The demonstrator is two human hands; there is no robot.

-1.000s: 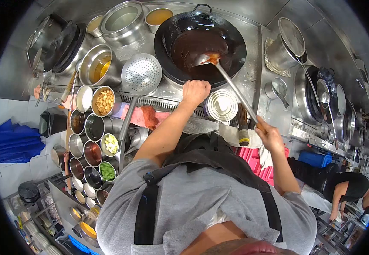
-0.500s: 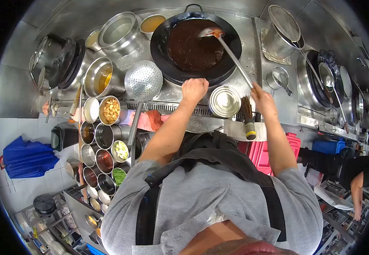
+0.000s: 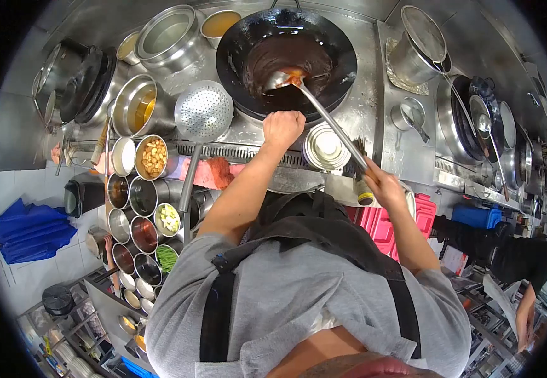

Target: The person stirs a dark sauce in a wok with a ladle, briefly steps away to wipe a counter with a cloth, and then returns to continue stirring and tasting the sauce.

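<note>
A black wok (image 3: 236, 47) with dark brown sauce stands at the top middle of the head view. At its near rim my left hand (image 3: 284, 129) is closed round the edge or handle, which the fist hides. My right hand (image 3: 385, 187) grips the long handle of a metal ladle (image 3: 333, 126). The ladle's bowl rests in the sauce in the near half of the wok, with some reddish stuff on it. Between my forearms sit stacked round metal tins (image 3: 326, 148). A bamboo wok brush (image 3: 364, 192) lies partly behind the ladle handle, beside my right hand.
Left of the wok are a perforated skimmer (image 3: 204, 112), a pot of oil (image 3: 122, 107) and a lidded pot (image 3: 166, 38). Several ingredient cups, one with chopped scallion (image 3: 167, 219), line the left side. A strainer (image 3: 423, 38) tops a pot on the right. Another person (image 3: 525, 271) bends at far right.
The ladle's bowl has come nearer to me and leftward through the sauce, and my right hand has dropped lower. The wok shows more of its far wall, and the sauce pool looks smaller.
</note>
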